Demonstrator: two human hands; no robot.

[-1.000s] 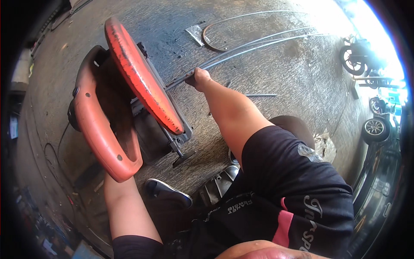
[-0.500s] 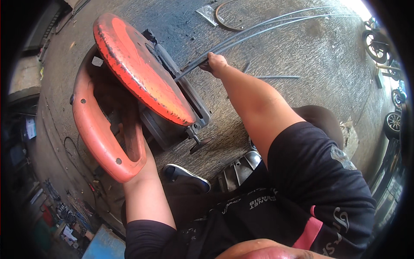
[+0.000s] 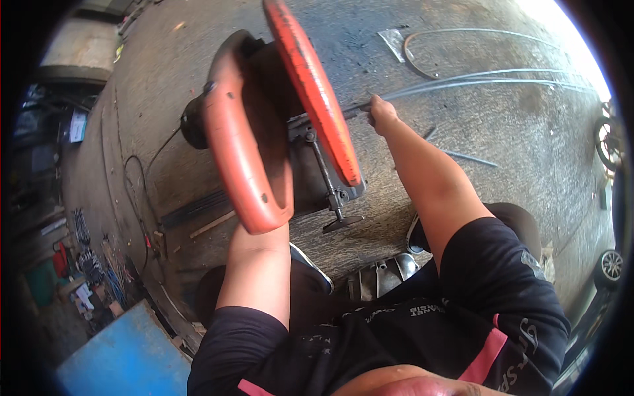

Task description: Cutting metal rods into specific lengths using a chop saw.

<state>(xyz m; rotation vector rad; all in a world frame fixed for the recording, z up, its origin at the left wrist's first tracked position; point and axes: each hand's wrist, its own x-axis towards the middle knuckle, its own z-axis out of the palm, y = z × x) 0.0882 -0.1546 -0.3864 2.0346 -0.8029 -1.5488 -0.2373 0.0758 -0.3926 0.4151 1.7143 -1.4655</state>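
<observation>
A cut-off saw with an orange loop handle (image 3: 231,152) and a worn red-orange blade guard (image 3: 317,99) stands ahead of me, left of centre. My left forearm (image 3: 257,267) runs up to the lower end of this handle. The left hand grips it from behind, and its fingers are hidden by the handle. To the right of the guard, my right hand (image 3: 382,115) is closed around long thin grey metal rods (image 3: 436,86). Their near ends pass toward the saw's vise (image 3: 350,113) behind the guard. The vise screw (image 3: 321,162) ends in a dark crank handle (image 3: 343,224).
A short grey rod piece (image 3: 470,158) lies on the rough floor beside my right forearm. Beyond the rods are a clear plastic bag (image 3: 391,43) and a brown curved hose (image 3: 411,58). A cast metal part (image 3: 384,274) sits near my feet. A cable (image 3: 135,188) and a blue panel (image 3: 129,360) are at left.
The saw, its handle and the rods now appear farther right as the view has shifted. The guard shows more edge-on, uncovering the vise screw. My right hand still holds the rods.
</observation>
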